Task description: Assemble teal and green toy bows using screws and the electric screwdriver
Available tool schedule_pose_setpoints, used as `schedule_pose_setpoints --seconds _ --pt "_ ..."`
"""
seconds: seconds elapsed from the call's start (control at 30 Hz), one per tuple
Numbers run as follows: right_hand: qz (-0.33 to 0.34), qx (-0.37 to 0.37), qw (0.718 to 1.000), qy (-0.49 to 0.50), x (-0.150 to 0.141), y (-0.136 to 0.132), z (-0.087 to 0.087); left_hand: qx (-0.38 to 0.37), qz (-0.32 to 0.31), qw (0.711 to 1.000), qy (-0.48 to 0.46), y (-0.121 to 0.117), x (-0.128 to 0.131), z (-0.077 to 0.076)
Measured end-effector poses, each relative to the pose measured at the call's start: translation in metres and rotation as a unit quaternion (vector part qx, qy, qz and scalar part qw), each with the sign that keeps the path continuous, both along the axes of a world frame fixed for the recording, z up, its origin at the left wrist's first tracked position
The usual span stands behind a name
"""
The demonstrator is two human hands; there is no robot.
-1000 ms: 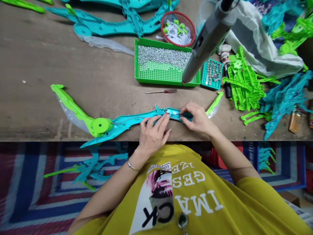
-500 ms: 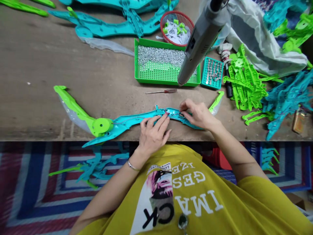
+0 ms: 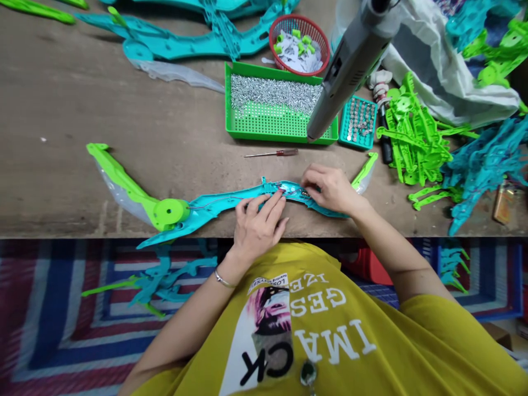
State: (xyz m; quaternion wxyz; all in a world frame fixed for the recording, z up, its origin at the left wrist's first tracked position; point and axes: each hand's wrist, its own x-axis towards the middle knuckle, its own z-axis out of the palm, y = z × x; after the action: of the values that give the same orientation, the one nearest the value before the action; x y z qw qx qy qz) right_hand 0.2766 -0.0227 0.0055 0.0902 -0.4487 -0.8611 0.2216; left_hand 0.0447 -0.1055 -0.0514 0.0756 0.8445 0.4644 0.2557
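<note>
A turquoise plastic toy bow frame (image 3: 218,208) with lime-green limb ends lies flat along the front edge of the wooden workbench (image 3: 103,110); its lower left tip juts past that edge over the striped rug (image 3: 53,330); the left hand (image 3: 258,228) presses palm-down on the frame, fingers spread and not clenched; the right hand (image 3: 330,190) curls its fingertips (image 3: 309,176) over a small dark part (image 3: 305,193) near a thin wire (image 3: 223,199), though I cannot tell whether they pinch it; behind the frame, a red-handled screwdriver (image 3: 272,153) lies just clear of the hands; beyond it sits a green tray of metal pins (image 3: 280,137), with a grey electric screwdriver (image 3: 350,71) hanging over its corner; bare wood stretches open to the left.
</note>
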Motion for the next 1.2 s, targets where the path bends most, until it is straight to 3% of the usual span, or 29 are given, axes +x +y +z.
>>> schedule_pose_setpoints --seconds 0.23,0.37,0.47,0.63,0.8,1.2 --pt "0.019 -0.082 0.996 0.017 0.000 0.010 0.008 -0.015 0.007 1.000 -0.021 -0.001 0.000 -0.001" --pt "0.015 -0.052 0.996 0.064 -0.010 0.005 0.013 -0.010 0.020 1.000 -0.020 -0.001 -0.001 -0.001" --pt "0.033 -0.033 0.998 0.046 -0.021 0.000 0.010 -0.010 0.017 1.000 -0.015 -0.002 -0.001 0.000" --pt "0.038 -0.027 0.999 -0.001 -0.028 -0.002 0.000 -0.003 0.014 1.000 -0.012 -0.002 -0.001 0.000" --pt "0.030 -0.043 0.998 0.031 -0.026 -0.001 -0.001 -0.006 0.013 1.000 -0.014 -0.002 -0.001 -0.001" --pt "-0.036 -0.040 0.995 0.087 -0.035 -0.005 -0.009 0.043 0.000 0.999 0.015 0.000 0.000 0.003"
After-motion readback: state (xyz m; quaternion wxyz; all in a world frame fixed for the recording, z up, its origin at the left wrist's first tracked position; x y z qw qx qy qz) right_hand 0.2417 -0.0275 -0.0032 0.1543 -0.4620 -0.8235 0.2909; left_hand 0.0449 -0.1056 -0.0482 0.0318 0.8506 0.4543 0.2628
